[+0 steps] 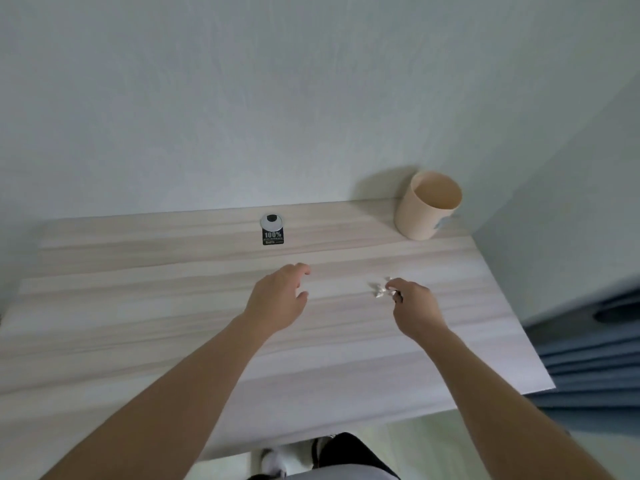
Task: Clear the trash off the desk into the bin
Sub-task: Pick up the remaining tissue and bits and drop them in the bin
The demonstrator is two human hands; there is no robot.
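A small crumpled white scrap of paper (380, 290) lies on the light wooden desk (138, 306), right of centre. My right hand (415, 308) has its fingertips pinched on the scrap's right side. My left hand (278, 299) hovers over the desk's middle, fingers apart and curled, holding nothing. A beige cup-shaped bin (427, 206) stands open at the desk's far right corner by the wall. A black tag with a white round top, printed "100%" (272, 230), lies near the back edge.
A pale wall runs behind the desk. A blue fabric surface (595, 362) lies past the desk's right edge. My legs and a shoe (273, 462) show below the front edge.
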